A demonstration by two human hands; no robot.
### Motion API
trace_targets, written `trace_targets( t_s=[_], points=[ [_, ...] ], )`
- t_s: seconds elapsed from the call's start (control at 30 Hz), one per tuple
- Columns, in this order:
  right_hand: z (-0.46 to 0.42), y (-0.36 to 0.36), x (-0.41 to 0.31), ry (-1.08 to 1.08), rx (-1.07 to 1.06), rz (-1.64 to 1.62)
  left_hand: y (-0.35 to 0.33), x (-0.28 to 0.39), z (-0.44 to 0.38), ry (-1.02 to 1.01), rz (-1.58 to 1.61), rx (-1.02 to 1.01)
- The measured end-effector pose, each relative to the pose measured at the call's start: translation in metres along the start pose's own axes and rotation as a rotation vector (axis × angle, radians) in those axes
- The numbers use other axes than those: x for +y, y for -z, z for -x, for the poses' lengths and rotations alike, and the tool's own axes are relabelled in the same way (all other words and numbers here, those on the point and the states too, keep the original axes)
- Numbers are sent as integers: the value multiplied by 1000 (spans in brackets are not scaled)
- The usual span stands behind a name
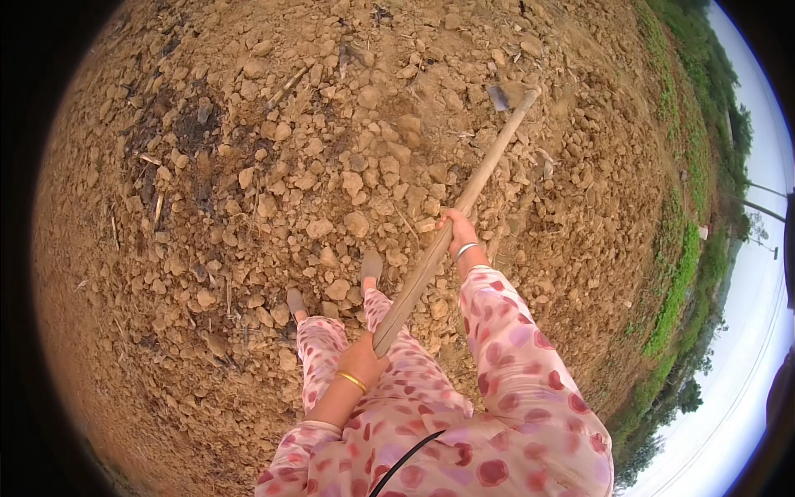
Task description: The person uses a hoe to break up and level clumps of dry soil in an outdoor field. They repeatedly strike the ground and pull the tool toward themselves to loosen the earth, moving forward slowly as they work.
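Note:
A hoe with a long wooden handle point(484, 171) runs diagonally from my waist to the upper right. My left hand point(363, 363), with a gold-coloured bangle at the wrist, is closed round the handle's near end. Farther up the shaft my right hand point(458, 231), wearing a silver-coloured bangle, grips it too. The hoe's metal blade point(499, 98) is at the far end, low over or against the cloddy brown soil point(354, 186); contact cannot be told, and part of the head is coated with soil or hidden.
My two shoes point(371, 266) stand on loose clods below the handle. Dry stalks point(287, 87) and a dark patch of soil point(195, 121) lie to the left. A strip of green plants point(677, 292) borders the field at right, with trees and overhead wires beyond.

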State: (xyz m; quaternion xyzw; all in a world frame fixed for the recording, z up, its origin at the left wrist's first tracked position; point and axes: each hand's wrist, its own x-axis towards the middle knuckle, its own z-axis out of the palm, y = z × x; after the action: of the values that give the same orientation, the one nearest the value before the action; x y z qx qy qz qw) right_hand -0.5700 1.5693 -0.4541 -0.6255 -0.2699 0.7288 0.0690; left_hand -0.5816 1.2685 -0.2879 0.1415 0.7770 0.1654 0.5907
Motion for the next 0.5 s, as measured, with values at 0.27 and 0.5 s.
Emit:
trace_targets(
  t_s=[0.27,0.5],
  points=[
    [111,-35,162,-491,-148,-128,3,-125,118,269,-22,-25],
    [131,-31,146,-424,-37,-202,-20,-187,97,177,-126,69]
  ],
)
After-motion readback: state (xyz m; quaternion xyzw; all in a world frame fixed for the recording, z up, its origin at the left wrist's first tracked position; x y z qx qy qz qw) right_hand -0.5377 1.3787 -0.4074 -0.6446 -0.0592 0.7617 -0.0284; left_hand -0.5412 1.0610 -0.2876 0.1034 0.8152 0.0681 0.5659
